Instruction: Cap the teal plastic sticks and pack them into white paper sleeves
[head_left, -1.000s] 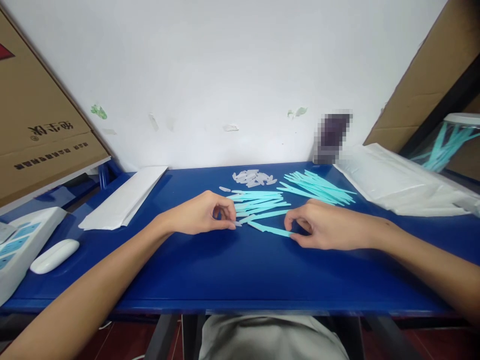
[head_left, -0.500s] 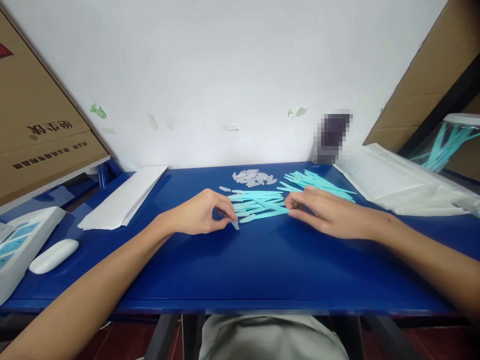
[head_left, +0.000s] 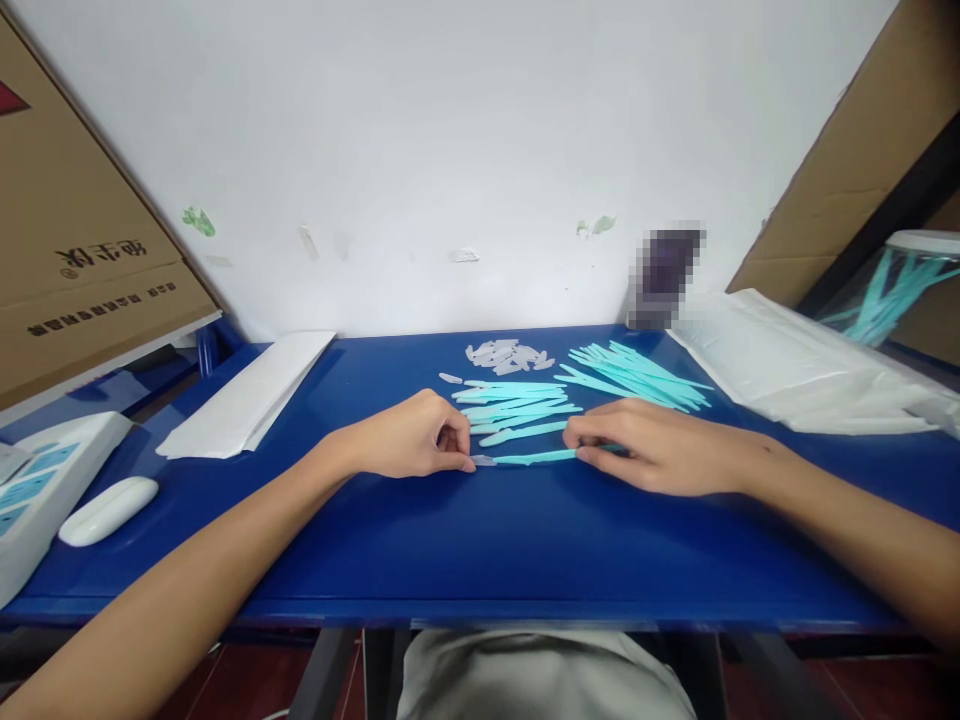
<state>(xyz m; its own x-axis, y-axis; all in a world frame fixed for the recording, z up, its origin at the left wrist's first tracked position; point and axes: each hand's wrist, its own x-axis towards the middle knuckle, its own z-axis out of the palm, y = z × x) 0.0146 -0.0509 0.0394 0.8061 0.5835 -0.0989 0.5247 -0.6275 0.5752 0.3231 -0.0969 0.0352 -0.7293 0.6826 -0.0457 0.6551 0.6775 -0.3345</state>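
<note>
A thin teal plastic stick (head_left: 534, 457) lies level just above the blue table (head_left: 480, 540), held at both ends. My right hand (head_left: 652, 448) pinches its right end. My left hand (head_left: 416, 438) is closed in a pinch on a small clear cap (head_left: 484, 460) at the stick's left tip. Right behind them lies a pile of teal sticks with caps (head_left: 514, 405). A second pile of teal sticks (head_left: 637, 375) lies further back on the right, and a heap of clear caps (head_left: 504, 355) sits behind the middle.
A folded white sheet (head_left: 247, 400) lies at the back left, a white mouse (head_left: 109, 510) and a white device (head_left: 30, 490) at the left edge. Clear plastic bags (head_left: 795, 370) and a container of teal sticks (head_left: 900, 285) are on the right. Cardboard boxes (head_left: 82, 260) flank both sides.
My right hand went back to the nearer pile, took a teal stick and brought it forward. My left hand kept the clear cap, which now meets the stick's left tip.
</note>
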